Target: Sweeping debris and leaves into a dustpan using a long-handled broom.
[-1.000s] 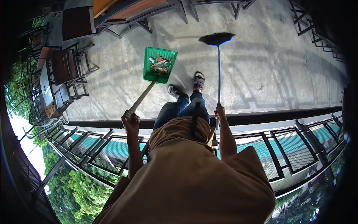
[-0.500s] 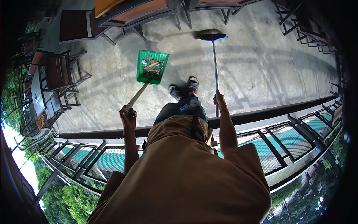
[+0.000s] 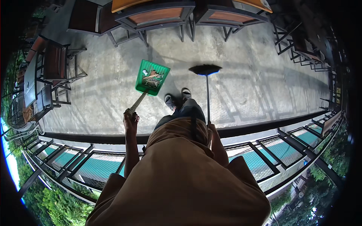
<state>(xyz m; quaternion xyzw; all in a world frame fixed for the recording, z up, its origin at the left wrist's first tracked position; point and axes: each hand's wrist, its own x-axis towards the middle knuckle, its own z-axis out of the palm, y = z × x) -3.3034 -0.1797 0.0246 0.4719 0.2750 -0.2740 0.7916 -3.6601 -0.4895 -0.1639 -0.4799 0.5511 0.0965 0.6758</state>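
Note:
My left hand (image 3: 131,121) is closed round the pale handle of a green dustpan (image 3: 163,71). Dry brown leaves and bits of litter (image 3: 152,79) lie inside the pan, which is ahead and to the left of my feet. In my right hand (image 3: 211,130), close by my hip, is the dark stick of a broom (image 3: 207,98). Its black bristle head (image 3: 205,70) with a blue edge is out in front, to the right of the dustpan and apart from it. The fingers of my right hand are partly hidden.
Wooden chairs with dark metal frames (image 3: 158,19) line the far side, and more chairs (image 3: 56,64) stand at the left. Further furniture (image 3: 301,52) is at the far right. A mesh railing (image 3: 264,160) runs close behind me. Grey concrete floor (image 3: 256,75) bears striped shadows.
My right hand has drawn back toward my hip, bringing the broom head nearer to me. The dustpan sits slightly nearer, with the litter still in it. The whole view has shifted a little.

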